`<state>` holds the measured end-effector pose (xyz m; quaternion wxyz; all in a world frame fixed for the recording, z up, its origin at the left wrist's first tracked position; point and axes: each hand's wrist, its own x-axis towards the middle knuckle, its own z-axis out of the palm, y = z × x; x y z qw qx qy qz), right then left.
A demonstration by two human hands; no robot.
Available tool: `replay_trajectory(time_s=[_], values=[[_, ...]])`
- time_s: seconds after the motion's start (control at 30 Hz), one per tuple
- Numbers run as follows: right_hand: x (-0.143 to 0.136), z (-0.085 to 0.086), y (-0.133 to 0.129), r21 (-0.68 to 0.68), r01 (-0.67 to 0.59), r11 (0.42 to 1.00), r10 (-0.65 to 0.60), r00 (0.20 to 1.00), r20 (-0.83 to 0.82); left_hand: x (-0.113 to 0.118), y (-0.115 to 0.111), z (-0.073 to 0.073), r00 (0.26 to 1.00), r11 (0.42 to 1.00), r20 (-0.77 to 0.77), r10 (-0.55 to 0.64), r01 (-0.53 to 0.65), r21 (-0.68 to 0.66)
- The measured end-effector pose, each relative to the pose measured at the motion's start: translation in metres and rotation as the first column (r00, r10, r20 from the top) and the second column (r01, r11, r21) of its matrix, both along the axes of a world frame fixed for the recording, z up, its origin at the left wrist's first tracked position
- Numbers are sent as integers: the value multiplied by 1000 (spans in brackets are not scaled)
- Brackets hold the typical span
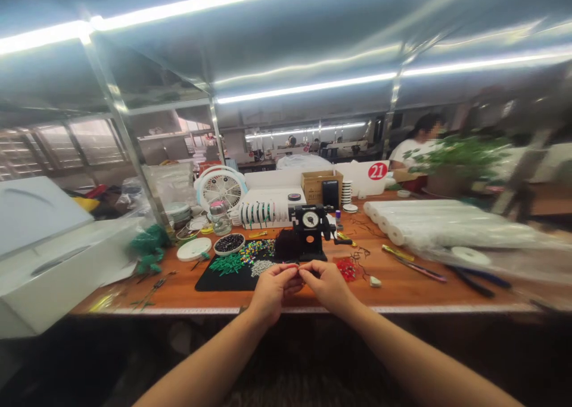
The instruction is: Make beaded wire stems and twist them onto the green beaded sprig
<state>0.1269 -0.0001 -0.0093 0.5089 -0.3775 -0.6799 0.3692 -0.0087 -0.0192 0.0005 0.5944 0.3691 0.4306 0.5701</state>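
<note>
My left hand (277, 288) and my right hand (324, 283) meet at the fingertips just above the table's front edge. Both are closed in a pinch; whatever lies between the fingers is too small to make out. Right behind them stands a black winding machine (310, 234) with a round dial and a row of white spools (263, 212) on its left. A black mat (208, 280) beside my left hand carries silver beads (263, 267), green pieces (227, 264) and multicoloured beads (252, 252). Red beads (345, 269) lie just beyond my right hand.
A bowl of dark beads (229, 244), a white lid (193, 249), a glass jar (220, 217) and a fan (220, 189) stand at left. Wrapped white rolls (442, 222), tweezers (415, 264) and pliers (476, 282) lie at right. Another person (417, 142) sits behind a plant (456, 159).
</note>
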Motion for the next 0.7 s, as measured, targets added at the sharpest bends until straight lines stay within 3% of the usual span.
replay_trajectory(time_s=[0.3, 0.5, 0.6, 0.7], values=[[2, 6, -3, 21, -61, 998, 61, 998, 30, 7, 11, -4, 985, 984, -34, 167, -164, 64], [8, 8, 1, -39, -112, 993, 114, 993, 38, 8, 9, 3, 995, 994, -93, 40, -30, 109], [8, 11, 1, -65, -142, 988, 145, 988, 44, 8, 11, 2, 978, 986, -207, 17, 18, 166], [9, 11, 3, -100, -146, 984, 150, 988, 33, 4, 13, 1, 924, 962, -377, 66, 42, 270]])
